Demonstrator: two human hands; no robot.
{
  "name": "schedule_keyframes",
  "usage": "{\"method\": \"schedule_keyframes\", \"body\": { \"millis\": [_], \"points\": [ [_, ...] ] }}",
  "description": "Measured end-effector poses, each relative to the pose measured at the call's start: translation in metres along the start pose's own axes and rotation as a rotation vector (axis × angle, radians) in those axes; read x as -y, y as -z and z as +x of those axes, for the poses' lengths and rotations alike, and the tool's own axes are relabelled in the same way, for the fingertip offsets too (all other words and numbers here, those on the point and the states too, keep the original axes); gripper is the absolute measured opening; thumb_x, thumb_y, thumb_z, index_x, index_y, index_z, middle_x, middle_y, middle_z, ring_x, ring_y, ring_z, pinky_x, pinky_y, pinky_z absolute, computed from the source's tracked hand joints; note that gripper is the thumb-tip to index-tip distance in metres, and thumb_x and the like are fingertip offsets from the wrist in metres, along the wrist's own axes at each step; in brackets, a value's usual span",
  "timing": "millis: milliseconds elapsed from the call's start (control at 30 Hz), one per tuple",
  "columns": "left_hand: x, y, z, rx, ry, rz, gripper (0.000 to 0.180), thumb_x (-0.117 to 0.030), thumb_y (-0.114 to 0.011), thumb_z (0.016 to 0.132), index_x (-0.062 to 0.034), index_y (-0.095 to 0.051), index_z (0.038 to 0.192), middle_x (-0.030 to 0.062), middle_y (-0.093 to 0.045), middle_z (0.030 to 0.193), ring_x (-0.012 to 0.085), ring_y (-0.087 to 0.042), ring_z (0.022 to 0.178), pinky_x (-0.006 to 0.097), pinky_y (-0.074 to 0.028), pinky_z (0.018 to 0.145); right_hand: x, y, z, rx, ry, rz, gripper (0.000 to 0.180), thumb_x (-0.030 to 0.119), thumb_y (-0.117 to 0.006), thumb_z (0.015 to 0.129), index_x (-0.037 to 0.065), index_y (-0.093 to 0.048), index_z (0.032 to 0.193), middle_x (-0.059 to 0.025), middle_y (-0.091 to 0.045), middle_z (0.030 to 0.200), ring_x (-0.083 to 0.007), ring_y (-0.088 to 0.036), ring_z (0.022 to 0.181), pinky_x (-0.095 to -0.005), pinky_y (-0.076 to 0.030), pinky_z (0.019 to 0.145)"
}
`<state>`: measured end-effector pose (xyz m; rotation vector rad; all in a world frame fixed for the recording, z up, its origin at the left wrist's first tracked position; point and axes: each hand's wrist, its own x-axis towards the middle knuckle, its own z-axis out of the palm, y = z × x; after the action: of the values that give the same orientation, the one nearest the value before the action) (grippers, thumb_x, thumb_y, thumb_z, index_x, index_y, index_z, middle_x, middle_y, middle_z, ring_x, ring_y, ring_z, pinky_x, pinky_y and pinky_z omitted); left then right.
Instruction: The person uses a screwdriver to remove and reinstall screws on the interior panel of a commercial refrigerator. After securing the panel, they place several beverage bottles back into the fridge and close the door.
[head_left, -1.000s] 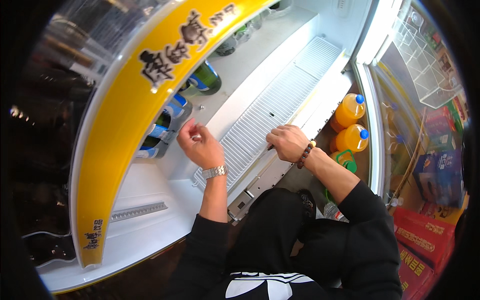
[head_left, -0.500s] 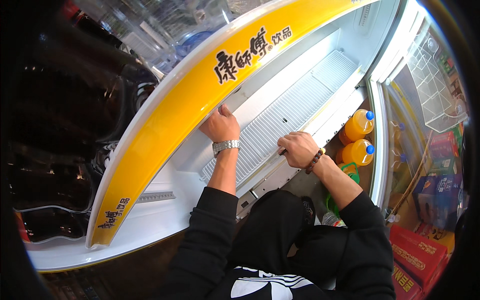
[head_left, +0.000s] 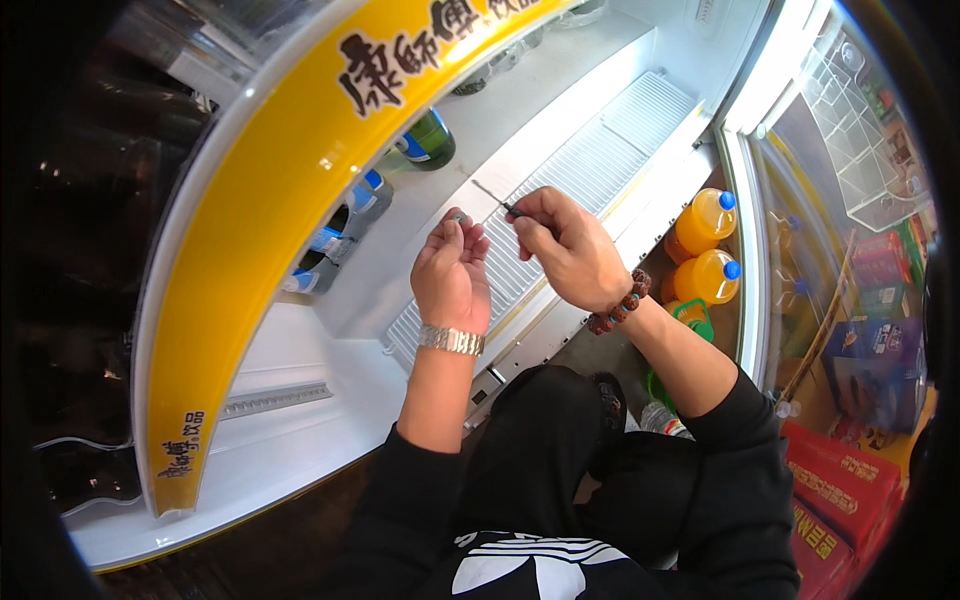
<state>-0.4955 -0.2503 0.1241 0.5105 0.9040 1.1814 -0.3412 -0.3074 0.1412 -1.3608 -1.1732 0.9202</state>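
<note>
A thin metal tool [head_left: 495, 196], seemingly a small screwdriver with a dark handle, is pinched between the thumb and fingertips of the right hand [head_left: 570, 248], its slim shaft pointing toward 10 o'clock. The right fingers are closed narrowly around the handle. The left hand [head_left: 452, 272] is raised just beside it, at 9 o'clock of the right hand, with the fingers curled inward and the tips bunched; a small greyish piece [head_left: 459, 216] is seen at the fingertips, too small to be identified. The tool's tip is held just at 1 o'clock of that piece, and whether they touch cannot be told.

A metal wristwatch [head_left: 450, 340] is worn on the left wrist, and a bracelet of dark red beads [head_left: 620, 307] on the right wrist. Both hands are held above a white ribbed wire shelf [head_left: 600, 160] inside an open cooler, whose yellow curved band [head_left: 270, 210] runs from 7 o'clock to 12 o'clock of the picture.

Under the band, at 9 o'clock of the left hand, bottles with blue labels [head_left: 345, 215] are lying, and a green bottle [head_left: 428, 140] is seen at 11 o'clock. Two orange drink bottles with blue caps [head_left: 705, 250] are standing at 3 o'clock of the right hand, near the door frame. Red cartons [head_left: 850, 490] are stacked at 4 o'clock, well apart from the hands.
</note>
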Motion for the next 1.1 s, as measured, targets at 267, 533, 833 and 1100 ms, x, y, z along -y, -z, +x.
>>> {"method": "schedule_keyframes", "body": {
  "millis": [267,533,833,1100],
  "points": [
    [-0.012,0.005,-0.036,0.265,0.086,-0.033,0.021,-0.010,-0.056,0.106,-0.0005,-0.058,0.124,0.0089,-0.066,0.110,0.0175,-0.062,0.104,0.033,-0.049,0.095,0.022,-0.009,-0.013,-0.043,0.040,-0.116,0.023,0.017,-0.069,0.090,-0.002,-0.066,0.104,-0.0154,-0.071,0.082,-0.0252,-0.068,0.072,-0.0366,-0.054,0.068],
    [-0.006,0.011,-0.046,0.390,-0.149,0.168,0.019,-0.007,-0.059,0.104,-0.0019,-0.058,0.123,0.0080,-0.066,0.113,0.0161,-0.062,0.107,0.033,-0.049,0.099,0.019,-0.020,-0.021,-0.079,0.054,-0.008,0.018,0.014,-0.070,0.088,-0.002,-0.069,0.097,-0.0172,-0.073,0.080,-0.0270,-0.072,0.070,-0.0355,-0.055,0.066],
    [-0.007,0.020,-0.051,0.194,-0.170,0.108,0.017,-0.004,-0.063,0.101,-0.0004,-0.060,0.117,0.0125,-0.071,0.111,0.0207,-0.070,0.101,0.030,-0.056,0.092,0.008,-0.009,-0.021,0.005,-0.009,-0.018,0.020,0.013,-0.063,0.090,-0.002,-0.063,0.104,-0.0177,-0.069,0.077,-0.0268,-0.067,0.068,-0.0356,-0.052,0.064],
    [-0.016,0.024,-0.051,-0.024,-0.154,0.097,0.021,-0.005,-0.065,0.099,0.0026,-0.067,0.119,0.0168,-0.073,0.114,0.0265,-0.074,0.105,0.034,-0.064,0.086,-0.006,-0.022,-0.038,0.015,0.380,-0.354,0.013,0.009,-0.065,0.088,0.003,-0.057,0.097,-0.0117,-0.065,0.070,-0.0314,-0.065,0.058,-0.0409,-0.049,0.053]
  ]
}}
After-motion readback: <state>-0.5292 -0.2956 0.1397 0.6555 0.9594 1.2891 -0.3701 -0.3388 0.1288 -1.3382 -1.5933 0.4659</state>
